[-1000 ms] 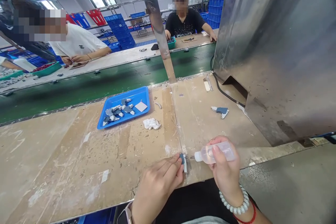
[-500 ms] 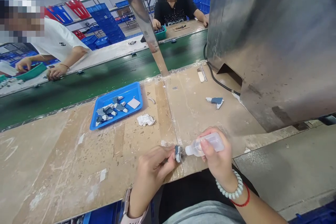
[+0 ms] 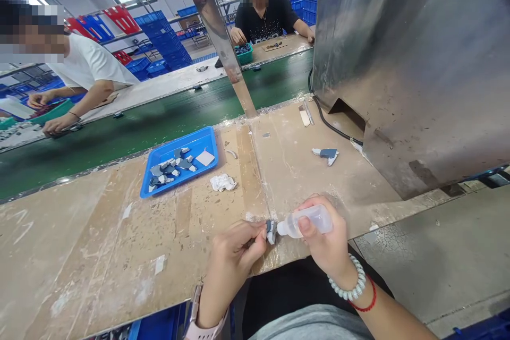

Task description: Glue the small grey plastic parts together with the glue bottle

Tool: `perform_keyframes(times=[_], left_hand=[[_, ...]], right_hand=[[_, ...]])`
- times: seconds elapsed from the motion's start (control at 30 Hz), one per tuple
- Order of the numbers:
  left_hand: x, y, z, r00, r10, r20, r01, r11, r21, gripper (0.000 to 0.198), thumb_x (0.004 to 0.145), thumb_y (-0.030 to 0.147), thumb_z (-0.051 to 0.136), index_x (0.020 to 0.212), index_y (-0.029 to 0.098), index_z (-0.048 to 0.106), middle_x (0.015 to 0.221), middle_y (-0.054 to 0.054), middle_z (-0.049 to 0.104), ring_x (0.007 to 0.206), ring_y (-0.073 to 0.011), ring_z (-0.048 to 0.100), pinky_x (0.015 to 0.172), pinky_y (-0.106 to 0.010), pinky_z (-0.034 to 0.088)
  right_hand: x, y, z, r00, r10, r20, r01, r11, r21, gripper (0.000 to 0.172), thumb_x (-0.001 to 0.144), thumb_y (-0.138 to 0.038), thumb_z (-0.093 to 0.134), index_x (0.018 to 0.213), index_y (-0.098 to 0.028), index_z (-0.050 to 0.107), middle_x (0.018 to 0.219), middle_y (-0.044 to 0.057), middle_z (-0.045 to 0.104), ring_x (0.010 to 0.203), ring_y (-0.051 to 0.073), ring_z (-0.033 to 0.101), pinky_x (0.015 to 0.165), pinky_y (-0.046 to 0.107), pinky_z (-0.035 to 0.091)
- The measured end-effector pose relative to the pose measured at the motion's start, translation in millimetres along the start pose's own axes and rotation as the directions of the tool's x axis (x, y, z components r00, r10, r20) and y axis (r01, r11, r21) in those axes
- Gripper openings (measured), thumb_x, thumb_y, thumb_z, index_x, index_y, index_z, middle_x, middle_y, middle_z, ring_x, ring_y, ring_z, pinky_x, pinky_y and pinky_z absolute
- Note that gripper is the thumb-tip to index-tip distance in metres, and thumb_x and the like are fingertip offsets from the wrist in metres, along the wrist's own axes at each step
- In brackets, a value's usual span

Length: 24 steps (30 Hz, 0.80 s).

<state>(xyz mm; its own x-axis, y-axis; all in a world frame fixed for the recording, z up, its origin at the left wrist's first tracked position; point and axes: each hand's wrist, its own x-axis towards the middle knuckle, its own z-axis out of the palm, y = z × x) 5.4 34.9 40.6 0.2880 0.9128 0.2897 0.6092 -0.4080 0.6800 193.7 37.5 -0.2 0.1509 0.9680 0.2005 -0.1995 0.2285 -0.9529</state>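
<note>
Near the table's front edge, my left hand (image 3: 238, 247) pinches a small grey-and-white part (image 3: 271, 232) between thumb and fingers. My right hand (image 3: 329, 236) is wrapped round a translucent squeeze bottle (image 3: 308, 221), tilted to the left. The bottle's white tip is at the right side of the part; whether they touch I cannot tell. A similar grey-and-white part (image 3: 326, 154) lies farther back on the right. Several more such parts lie in a blue tray (image 3: 178, 186) with a pale square piece (image 3: 205, 158).
Crumpled white tissue (image 3: 223, 183) lies beside the tray. A green conveyor (image 3: 159, 109) runs behind the table (image 3: 207, 212), with two people seated beyond it. A metal post (image 3: 223, 37) rises at the table's back edge. A large metal housing (image 3: 418, 74) and black cable (image 3: 334, 128) stand right.
My right hand has moved slightly left, bringing the bottle tip up to the part. Small items on the conveyor have shifted left, and the person at the left has moved their hands.
</note>
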Motion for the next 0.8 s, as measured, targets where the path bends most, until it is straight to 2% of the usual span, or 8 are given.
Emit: perform_keyframes(times=[0.37, 0.47, 0.53, 0.63, 0.7, 0.73, 0.8], left_hand=[[-3.2, -5.0, 0.8, 0.998, -0.06, 0.029, 0.06, 0.998, 0.003, 0.022, 0.096, 0.022, 0.06, 0.082, 0.019, 0.077, 0.083, -0.006, 0.078, 0.077, -0.0189, 0.073, 0.069, -0.026, 0.057], [-6.3, -4.8, 0.4, 0.998, -0.056, 0.03, 0.055, 0.998, 0.025, 0.021, 0.097, 0.024, 0.06, 0.086, 0.02, 0.077, 0.083, -0.004, 0.078, 0.08, -0.0186, 0.074, 0.07, -0.025, 0.058], [-10.5, -5.5, 1.0, 0.999, -0.032, 0.015, 0.031, 0.999, 0.031, 0.02, 0.098, 0.024, 0.059, 0.088, 0.021, 0.077, 0.089, -0.004, 0.078, 0.086, -0.0194, 0.075, 0.075, -0.026, 0.059], [-19.5, -9.0, 3.9, 0.998, 0.058, -0.02, -0.056, 0.995, 0.082, 0.017, 0.097, 0.025, 0.06, 0.094, 0.024, 0.076, 0.099, -0.004, 0.079, 0.097, -0.0213, 0.074, 0.085, -0.031, 0.061], [-25.8, -12.4, 6.8, 0.987, 0.153, -0.043, -0.144, 0.976, 0.166, 0.015, 0.096, 0.025, 0.062, 0.102, 0.026, 0.076, 0.104, -0.003, 0.078, 0.103, -0.022, 0.072, 0.088, -0.033, 0.061], [-28.6, -14.3, 8.4, 0.978, 0.201, -0.053, -0.186, 0.96, 0.21, 0.016, 0.096, 0.024, 0.062, 0.107, 0.026, 0.075, 0.106, -0.003, 0.078, 0.104, -0.0219, 0.071, 0.088, -0.033, 0.062], [-32.9, -17.8, 11.8, 0.959, 0.271, -0.081, -0.241, 0.933, 0.268, 0.021, 0.097, 0.023, 0.062, 0.114, 0.026, 0.072, 0.106, -0.003, 0.078, 0.104, -0.021, 0.071, 0.085, -0.031, 0.063]], right_hand=[[-2.4, 2.8, 2.6, 0.997, 0.037, -0.062, -0.037, 0.999, 0.008, 0.029, 0.085, -0.043, 0.074, 0.086, -0.02, 0.058, 0.069, -0.002, 0.06, 0.05, 0.01, 0.051, 0.046, 0.023, 0.042], [-1.6, -0.4, 3.6, 0.981, 0.105, -0.16, -0.082, 0.986, 0.143, 0.032, 0.083, -0.045, 0.077, 0.091, -0.021, 0.057, 0.071, -0.004, 0.062, 0.048, 0.007, 0.05, 0.044, 0.02, 0.043], [0.9, -6.7, -0.2, 0.956, 0.201, -0.214, -0.126, 0.94, 0.316, 0.035, 0.082, -0.044, 0.079, 0.098, -0.024, 0.055, 0.081, -0.004, 0.065, 0.051, 0.008, 0.057, 0.045, 0.019, 0.048], [5.9, -19.4, -15.8, 0.921, 0.367, -0.128, -0.257, 0.822, 0.508, 0.045, 0.075, -0.033, 0.087, 0.103, -0.027, 0.051, 0.099, -0.003, 0.069, 0.077, 0.013, 0.073, 0.07, 0.022, 0.06], [8.4, -25.8, -30.1, 0.892, 0.452, -0.014, -0.37, 0.747, 0.552, 0.055, 0.067, -0.023, 0.092, 0.105, -0.026, 0.051, 0.101, -0.003, 0.07, 0.092, 0.014, 0.074, 0.084, 0.022, 0.06], [9.4, -27.7, -36.7, 0.879, 0.476, 0.032, -0.411, 0.723, 0.556, 0.058, 0.065, -0.024, 0.093, 0.106, -0.026, 0.052, 0.1, -0.002, 0.071, 0.094, 0.015, 0.073, 0.086, 0.023, 0.06], [11.3, -28.4, -46.4, 0.877, 0.476, 0.073, -0.442, 0.736, 0.513, 0.053, 0.072, -0.038, 0.088, 0.108, -0.024, 0.052, 0.093, -0.001, 0.071, 0.089, 0.015, 0.072, 0.081, 0.024, 0.06]])
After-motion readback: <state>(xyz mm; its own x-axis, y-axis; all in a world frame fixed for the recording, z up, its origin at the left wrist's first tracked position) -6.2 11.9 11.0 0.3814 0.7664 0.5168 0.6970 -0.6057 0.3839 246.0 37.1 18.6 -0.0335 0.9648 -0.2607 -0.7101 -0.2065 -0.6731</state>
